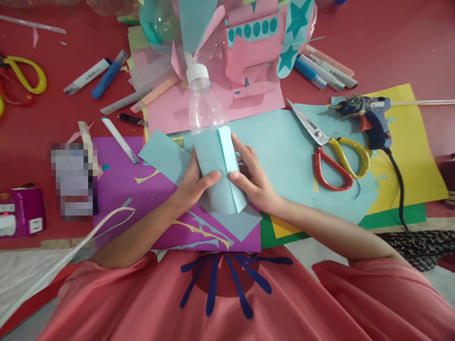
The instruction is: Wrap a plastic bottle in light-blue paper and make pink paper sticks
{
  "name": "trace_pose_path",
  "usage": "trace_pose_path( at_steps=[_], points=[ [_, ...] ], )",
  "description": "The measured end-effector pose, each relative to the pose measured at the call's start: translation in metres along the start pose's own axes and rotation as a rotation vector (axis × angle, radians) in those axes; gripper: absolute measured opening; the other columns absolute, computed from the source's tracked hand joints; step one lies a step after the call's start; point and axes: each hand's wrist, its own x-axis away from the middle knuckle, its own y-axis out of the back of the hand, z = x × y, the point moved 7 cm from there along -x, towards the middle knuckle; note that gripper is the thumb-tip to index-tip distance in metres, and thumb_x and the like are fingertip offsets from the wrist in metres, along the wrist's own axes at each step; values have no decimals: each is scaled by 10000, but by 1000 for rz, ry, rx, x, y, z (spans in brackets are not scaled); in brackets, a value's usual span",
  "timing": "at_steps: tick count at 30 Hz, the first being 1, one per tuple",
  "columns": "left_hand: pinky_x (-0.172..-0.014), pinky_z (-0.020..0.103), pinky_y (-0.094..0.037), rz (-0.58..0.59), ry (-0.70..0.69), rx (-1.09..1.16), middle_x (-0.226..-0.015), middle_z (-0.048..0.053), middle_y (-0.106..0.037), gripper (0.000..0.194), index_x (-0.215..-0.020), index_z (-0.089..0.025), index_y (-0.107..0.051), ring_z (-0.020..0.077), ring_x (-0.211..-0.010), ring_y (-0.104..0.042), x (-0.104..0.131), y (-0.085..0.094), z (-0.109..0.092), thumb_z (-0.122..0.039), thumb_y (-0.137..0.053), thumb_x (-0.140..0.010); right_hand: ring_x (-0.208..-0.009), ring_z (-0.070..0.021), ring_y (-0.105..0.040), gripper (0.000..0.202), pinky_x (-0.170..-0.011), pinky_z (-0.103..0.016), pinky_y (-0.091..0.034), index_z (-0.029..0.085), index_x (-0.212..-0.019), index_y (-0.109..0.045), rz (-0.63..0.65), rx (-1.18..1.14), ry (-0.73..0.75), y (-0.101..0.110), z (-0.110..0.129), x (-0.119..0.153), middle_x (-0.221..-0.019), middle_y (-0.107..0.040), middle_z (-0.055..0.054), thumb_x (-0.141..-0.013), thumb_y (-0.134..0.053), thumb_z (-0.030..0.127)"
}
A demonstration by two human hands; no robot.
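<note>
A clear plastic bottle (208, 106) with a white cap lies in the middle, its lower part wrapped in light blue paper (213, 156). The paper's loose edge stands up a little along the right side. My left hand (194, 182) holds the wrapped bottle from the left, thumb on top. From the right, my right hand (254, 177) grips it too, with the thumb beside the paper's edge and the fingers along the side. Light blue sheets (277, 142) and a purple sheet (121, 189) lie beneath and around the bottle.
Red-and-yellow scissors (322, 137) and a glue gun (378, 123) with a black cord lie at the right. Markers (110, 76), a cutter (131, 119) and a phone (74, 180) are at the left. A pink decorated bottle craft (249, 57) stands at the back.
</note>
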Motion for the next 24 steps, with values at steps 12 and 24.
trace_pose_path(
  at_steps=[12,24],
  points=[
    [-825,369,-536,-64,-10,-38,-1170,-7,-562,704,-1230,-377,-408,225,-1042,-594,4,0,-11,-490,-794,-652,-987,-208,-515,695,-821,-397,-554,330,-1501,-308,-68,114,149,7,14,2,-1151,-463,-88,-889,-471,616],
    [-879,434,-544,-28,166,210,-1100,80,-685,662,-1209,-209,-527,338,-1121,-618,-5,-4,-11,-537,-733,-673,-1044,-194,-542,722,-879,-363,-560,353,-1494,-309,-6,-59,71,4,5,-1,-1234,-450,-73,-855,-570,564]
  ],
)
